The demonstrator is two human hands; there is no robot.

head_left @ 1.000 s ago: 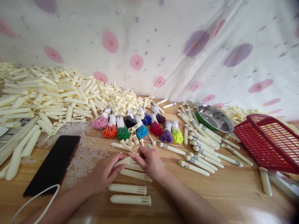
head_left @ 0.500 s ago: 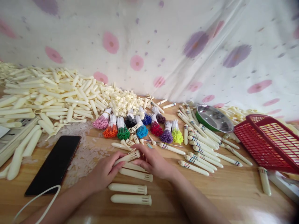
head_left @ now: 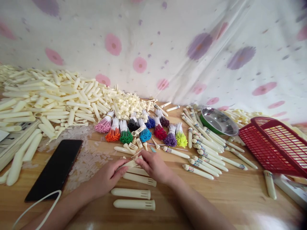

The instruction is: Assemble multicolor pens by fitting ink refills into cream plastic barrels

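A cream plastic pen barrel [head_left: 130, 164] lies across my left hand [head_left: 111, 175], whose fingers are wrapped round its body. At its slotted end, the thumb and fingers of my right hand [head_left: 153, 166] are pressed together on it, covering most of that end. A thin pale stick [head_left: 137, 154] shows just above the barrel; I cannot tell whether it is held. Below my hands several slotted barrels lie in a row, the nearest being a cream barrel [head_left: 134, 204]. Just beyond my fingers are small slotted cream inserts [head_left: 139, 142].
Bundles of colored refills, such as the yellow bundle [head_left: 181, 135], stand behind my hands. Assembled multicolor pens [head_left: 208, 153], a metal bowl [head_left: 219, 121] and a red basket [head_left: 273, 147] are rightward. Leftward lie a black phone [head_left: 55, 169], clear small tubes [head_left: 86, 156] and heaped barrels [head_left: 48, 92].
My right hand has closed in on the barrel's slotted end, which its fingers now cover. The thin stick shows more plainly above the barrel. My left hand stays about where it was.
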